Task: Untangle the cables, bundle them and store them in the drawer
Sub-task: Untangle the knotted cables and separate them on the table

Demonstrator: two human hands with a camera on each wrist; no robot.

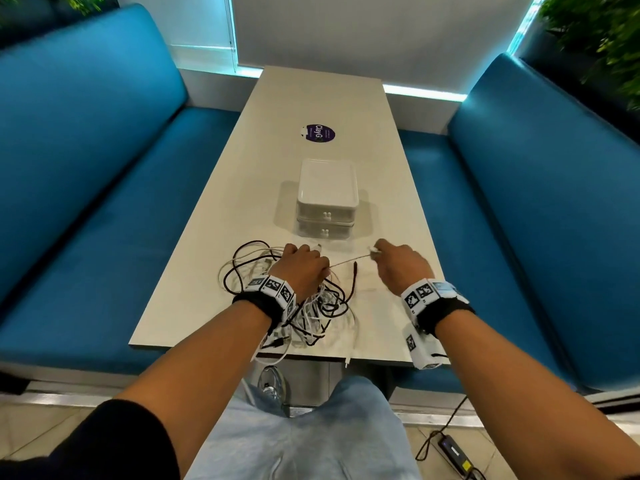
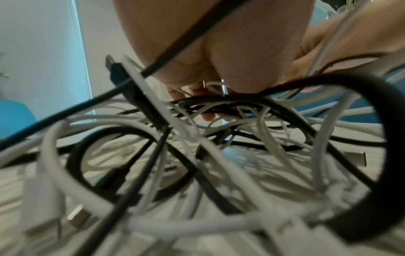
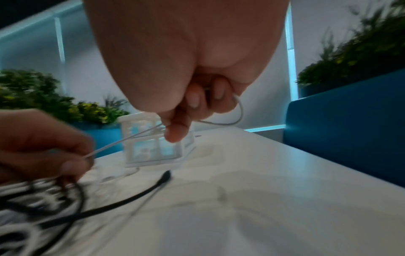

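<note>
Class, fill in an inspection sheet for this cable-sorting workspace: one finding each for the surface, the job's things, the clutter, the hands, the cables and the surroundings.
Surface: pale table, a purple sticker at its far end.
Job's things: white two-drawer box, both drawers closed; cable tangle at the near edge.
Clutter: nothing seen.
Hands: left hand holds the tangle and pinches the thin white cable; right hand pinches that cable's end, drawn taut between them.
Cables: black and white mixed, still tangled; one white cable hangs over the near edge.
Surroundings: blue benches either side, plants behind, power adapter on the floor.
</note>
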